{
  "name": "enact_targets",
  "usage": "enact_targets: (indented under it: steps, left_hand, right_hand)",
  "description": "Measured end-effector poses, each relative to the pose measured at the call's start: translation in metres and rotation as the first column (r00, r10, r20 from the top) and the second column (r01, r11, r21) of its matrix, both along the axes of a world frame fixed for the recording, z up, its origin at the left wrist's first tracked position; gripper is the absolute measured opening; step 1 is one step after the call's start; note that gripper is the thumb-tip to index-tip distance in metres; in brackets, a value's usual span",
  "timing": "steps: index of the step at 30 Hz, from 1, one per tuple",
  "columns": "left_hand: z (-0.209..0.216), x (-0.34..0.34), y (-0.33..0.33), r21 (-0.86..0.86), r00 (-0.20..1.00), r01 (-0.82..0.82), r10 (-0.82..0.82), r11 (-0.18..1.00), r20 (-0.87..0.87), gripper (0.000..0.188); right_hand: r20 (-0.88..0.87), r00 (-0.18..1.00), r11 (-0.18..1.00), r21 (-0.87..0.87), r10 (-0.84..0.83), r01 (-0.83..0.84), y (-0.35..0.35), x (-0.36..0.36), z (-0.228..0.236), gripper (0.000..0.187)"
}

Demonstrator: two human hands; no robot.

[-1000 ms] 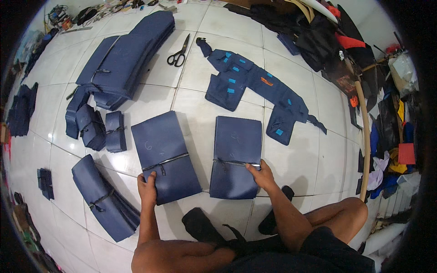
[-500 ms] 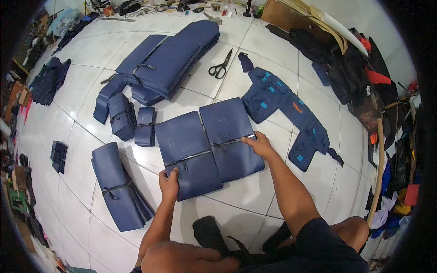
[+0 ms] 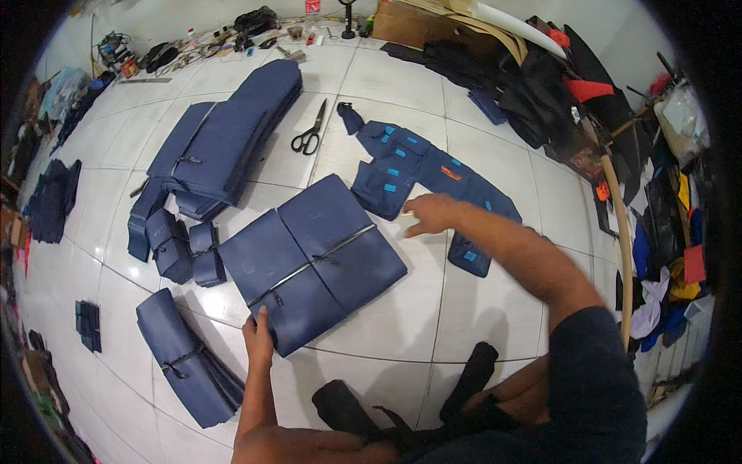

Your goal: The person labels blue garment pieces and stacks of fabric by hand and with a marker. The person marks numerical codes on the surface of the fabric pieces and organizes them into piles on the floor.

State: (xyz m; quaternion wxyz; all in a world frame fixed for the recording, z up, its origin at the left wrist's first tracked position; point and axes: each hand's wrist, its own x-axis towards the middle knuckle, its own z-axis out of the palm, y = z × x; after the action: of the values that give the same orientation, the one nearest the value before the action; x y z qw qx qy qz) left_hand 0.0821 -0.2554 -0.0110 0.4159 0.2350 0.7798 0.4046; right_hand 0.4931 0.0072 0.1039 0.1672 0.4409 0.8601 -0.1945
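My left hand [image 3: 260, 337] is closed on the near left corner of a bundle of dark blue fabric panels [image 3: 352, 263], thumb on top and fingers mostly hidden. Next to that panel, pushed up against it, lies a second matching bundle; black strips tie both, and faint chalk-like marks show on top. My right hand [image 3: 430, 215] is off the bundles, its thumb and fingers apart, slightly blurred. It hovers beside a spread of dark blue cut pieces [image 3: 410, 158] bearing small bright blue tags and one orange tag.
Large tied panels [image 3: 232, 139] lie at the far left, with small tied rolls [image 3: 168, 246] in front. A long folded bundle [image 3: 185, 359] lies left of my left arm. Black scissors [image 3: 309, 138] rest on the tiles. Dark cloth [image 3: 533, 93] is heaped at the far right.
My right hand has let go of the bundle's right edge and moved up toward the tagged pieces. The two bundles now sit closer together and turned; the whole view has shifted.
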Motion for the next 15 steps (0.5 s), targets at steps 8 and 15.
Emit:
enact_targets:
  steps: [8,15]
  left_hand:
    - [0.026,0.021,-0.024,0.086,0.76,0.288,-0.173,0.954,-0.627,0.067]
    - [0.062,0.059,-0.059,-0.059,0.502,0.612,-0.445,0.789,-0.742,0.082]
  right_hand:
    - [0.342,0.908,0.97,0.09,-0.243,0.226,-0.019,0.139,0.055,0.049]
    - [0.069,0.971,0.95,0.233,-0.228,0.206,-0.029,0.14,-0.053,0.059]
